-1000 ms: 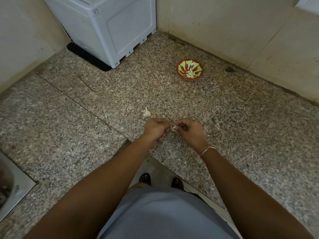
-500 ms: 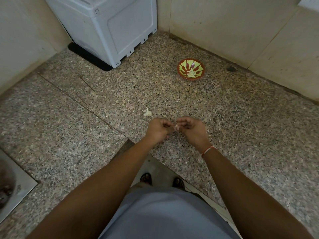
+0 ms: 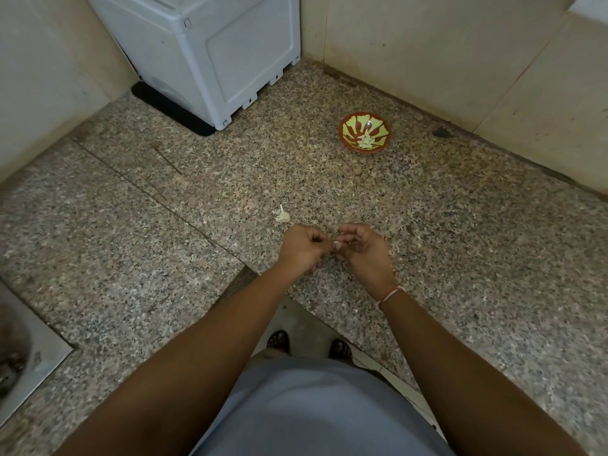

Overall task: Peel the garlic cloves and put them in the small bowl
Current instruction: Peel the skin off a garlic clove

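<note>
My left hand (image 3: pixel 304 246) and my right hand (image 3: pixel 362 248) meet above the speckled granite counter (image 3: pixel 460 258), fingers curled. Between their fingertips they pinch a small pale garlic clove (image 3: pixel 337 245), mostly hidden by the fingers. A piece of garlic (image 3: pixel 282 216) with its papery skin lies on the counter just beyond my left hand. Farther back, near the wall, stands the small bowl (image 3: pixel 364 133), red-brown with a green pattern, holding a few pale peeled cloves (image 3: pixel 366 140).
A white plastic appliance (image 3: pixel 210 51) on a black mat fills the back left corner. Tiled walls (image 3: pixel 460 54) close the back and left. A steel sink (image 3: pixel 19 363) is set into the counter at the lower left. The counter edge runs just below my hands.
Both hands stay together over the same spot; the fingers have shifted slightly around the clove, and less of the clove shows than a second ago.
</note>
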